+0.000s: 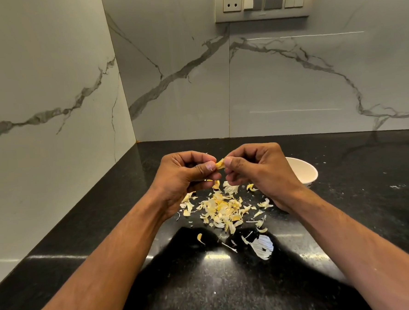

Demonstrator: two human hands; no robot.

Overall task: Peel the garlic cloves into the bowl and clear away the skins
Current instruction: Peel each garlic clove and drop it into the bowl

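Both hands are raised above the black counter, fingertips meeting. My left hand [188, 173] and my right hand [259, 170] pinch a small yellowish garlic clove [220, 164] between thumbs and fingers, its skin partly lifted. Below them lies a loose pile of several pale yellow garlic skins [222, 207]. A larger white papery skin [263, 247] lies nearer to me. A white bowl [304, 171] stands on the counter behind my right hand, partly hidden by it; its contents cannot be seen.
The black speckled counter [369, 204] runs into a corner with marble-patterned walls on the left and behind. A switch and socket panel [264, 1] is mounted high on the back wall. Scattered skin bits [200, 237] lie toward the front.
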